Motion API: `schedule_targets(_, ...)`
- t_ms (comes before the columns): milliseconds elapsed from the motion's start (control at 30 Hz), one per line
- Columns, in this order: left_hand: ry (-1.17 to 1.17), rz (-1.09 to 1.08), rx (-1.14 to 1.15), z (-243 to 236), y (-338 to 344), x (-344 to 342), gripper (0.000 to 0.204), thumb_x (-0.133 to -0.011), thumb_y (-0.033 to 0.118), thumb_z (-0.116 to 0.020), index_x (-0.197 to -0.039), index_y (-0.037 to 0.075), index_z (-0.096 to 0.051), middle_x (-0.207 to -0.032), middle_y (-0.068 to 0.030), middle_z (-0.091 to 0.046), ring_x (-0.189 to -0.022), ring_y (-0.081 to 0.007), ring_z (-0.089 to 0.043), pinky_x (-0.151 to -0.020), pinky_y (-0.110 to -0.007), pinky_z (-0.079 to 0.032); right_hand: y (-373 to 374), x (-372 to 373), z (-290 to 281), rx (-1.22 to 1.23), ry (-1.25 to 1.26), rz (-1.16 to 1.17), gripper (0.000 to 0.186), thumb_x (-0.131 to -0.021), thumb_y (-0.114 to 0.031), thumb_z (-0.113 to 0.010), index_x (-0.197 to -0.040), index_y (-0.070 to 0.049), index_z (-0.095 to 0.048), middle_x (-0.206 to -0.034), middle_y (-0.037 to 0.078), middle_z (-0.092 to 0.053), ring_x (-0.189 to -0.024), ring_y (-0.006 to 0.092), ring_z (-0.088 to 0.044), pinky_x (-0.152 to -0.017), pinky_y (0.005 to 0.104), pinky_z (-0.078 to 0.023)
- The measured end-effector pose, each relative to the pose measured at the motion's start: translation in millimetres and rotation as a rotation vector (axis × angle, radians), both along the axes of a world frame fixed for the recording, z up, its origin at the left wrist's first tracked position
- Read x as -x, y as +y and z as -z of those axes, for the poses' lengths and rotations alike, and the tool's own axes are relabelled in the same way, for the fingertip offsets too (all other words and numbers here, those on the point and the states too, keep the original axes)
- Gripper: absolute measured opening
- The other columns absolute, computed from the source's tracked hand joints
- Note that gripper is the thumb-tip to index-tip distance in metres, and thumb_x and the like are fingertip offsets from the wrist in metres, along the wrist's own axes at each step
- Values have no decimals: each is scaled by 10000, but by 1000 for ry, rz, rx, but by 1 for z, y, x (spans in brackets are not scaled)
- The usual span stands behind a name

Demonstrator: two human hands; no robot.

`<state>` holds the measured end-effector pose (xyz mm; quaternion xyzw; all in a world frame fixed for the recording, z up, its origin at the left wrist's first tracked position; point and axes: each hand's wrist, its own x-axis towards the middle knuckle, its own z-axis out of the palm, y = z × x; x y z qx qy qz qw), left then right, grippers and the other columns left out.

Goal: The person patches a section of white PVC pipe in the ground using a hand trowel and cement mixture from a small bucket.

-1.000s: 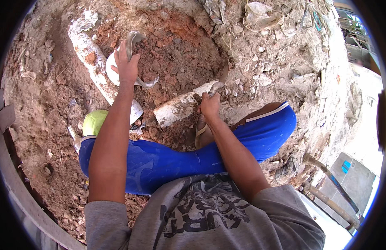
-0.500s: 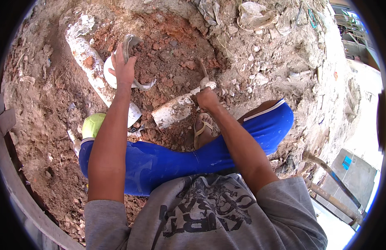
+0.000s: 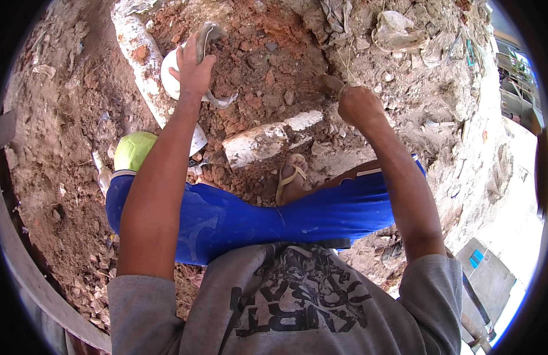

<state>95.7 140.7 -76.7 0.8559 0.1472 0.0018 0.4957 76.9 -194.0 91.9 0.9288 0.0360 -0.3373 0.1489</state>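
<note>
Left hand (image 3: 195, 74) grips a dull grey curved strip (image 3: 210, 35) beside a white rounded object (image 3: 169, 76) on reddish soil (image 3: 256, 71), right hand (image 3: 361, 106) clenched round a brown flat-bladed tool (image 3: 331, 83) (handle hidden) at that soil's right edge.

One pit (image 3: 250, 65) of loose reddish soil. Left edge: one long whitish pipe (image 3: 135, 50), dirt-caked; just beside it, one white rounded object (image 3: 169, 74), the worker's left hand (image 3: 195, 71) against it, gripping a curved grey strip (image 3: 212, 30). Right edge: right hand (image 3: 361, 108), wrapped round one flat-bladed tool (image 3: 331, 83). Near edge: one shorter whitish pipe (image 3: 256, 145); one sandalled foot (image 3: 294, 171) beside.
</note>
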Motion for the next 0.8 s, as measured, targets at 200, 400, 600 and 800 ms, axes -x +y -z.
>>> schedule_targets(200, 23, -4, 1, 6, 6, 4, 778, -832, 371, -606, -1549, 257, -326, -1611, -40, -320, -1528, -321, -118, -1148, -645, 109, 5, 16, 31, -74, 91, 198, 638, -925, -131, -471, -1531, -177, -279, -1074, 290, -675, -996, 384, -686, -863, 476, -553)
schedule_targets(400, 8, -31, -44, 12, 2, -2, 782, -838, 376, -587, -1558, 247, -310, -1615, -29, -313, -1530, -309, -115, -1149, -641, 120, 11, 16, 11, -353, -6, 327, 379, -944, -303, -535, -1197, -56, -672, -1085, 241, -689, -1045, 398, -662, -907, 467, -522)
schedule_targets(600, -7, 7, -54, 9, 2, 1, 780, -849, 414, -579, -1561, 259, -303, -1620, -6, -305, -1527, -308, -129, -1149, -667, 84, 14, 8, 11, 2, -45, 187, 320, -947, -223, -513, -1145, -36, -681, -1008, 243, -703, -1015, 371, -687, -869, 457, -552)
schedule_targets(800, -7, -13, -89, 16, 3, -3, 775, -852, 415, -582, -1560, 266, -304, -1615, -10, -313, -1524, -318, -136, -1149, -665, 81, -7, 33, 50, -129, -53, 56, 397, -986, -262, -454, -1013, 65, -678, -912, 278, -699, -829, 398, -708, -766, 502, -566)
